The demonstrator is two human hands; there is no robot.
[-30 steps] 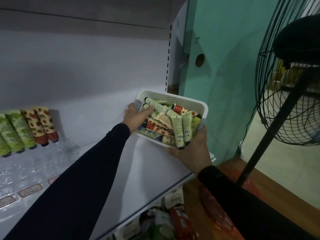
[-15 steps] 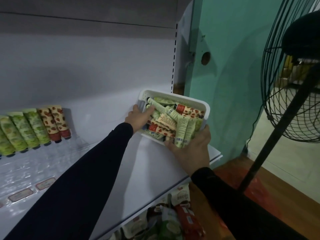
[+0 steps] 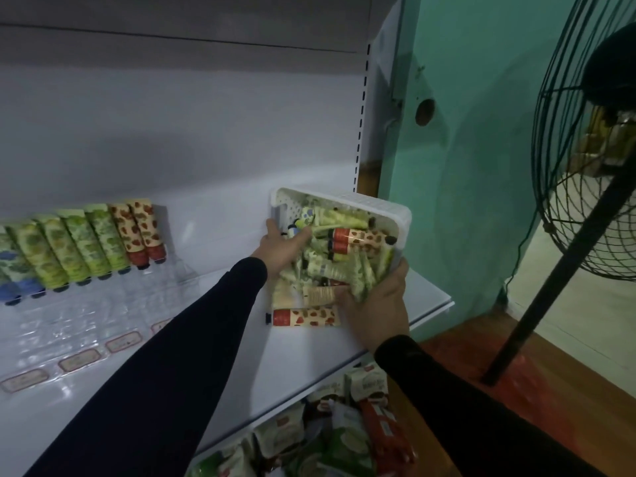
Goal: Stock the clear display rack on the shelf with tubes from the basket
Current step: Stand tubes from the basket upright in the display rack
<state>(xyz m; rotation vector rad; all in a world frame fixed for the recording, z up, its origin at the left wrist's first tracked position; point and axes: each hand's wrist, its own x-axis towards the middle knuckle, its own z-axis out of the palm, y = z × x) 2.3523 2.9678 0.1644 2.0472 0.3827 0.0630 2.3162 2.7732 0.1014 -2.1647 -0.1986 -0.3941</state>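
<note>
The white perforated basket (image 3: 344, 197) is tipped toward me at the right end of the white shelf (image 3: 309, 352), full of green and red-patterned tubes (image 3: 347, 242). My left hand (image 3: 280, 249) grips the basket's left wall, thumb outside and fingers inside among the tubes. At the near right corner my right hand (image 3: 378, 304) holds the basket, thumb up along its side, with tubes spilling over the fingers. One red strawberry-print tube (image 3: 303, 317) lies flat on the shelf in front. The clear display rack (image 3: 86, 318) stands at the left, its back row holding several tubes (image 3: 86, 242).
A black standing fan (image 3: 585, 160) is close on the right, its pole slanting down to the wooden floor. A teal wall (image 3: 464, 132) stands behind the shelf's right end. Packets (image 3: 330, 432) fill the shelf below.
The basket has come down onto the shelf and tipped further toward me. Tubes have slid to its near edge and one red tube now lies on the shelf.
</note>
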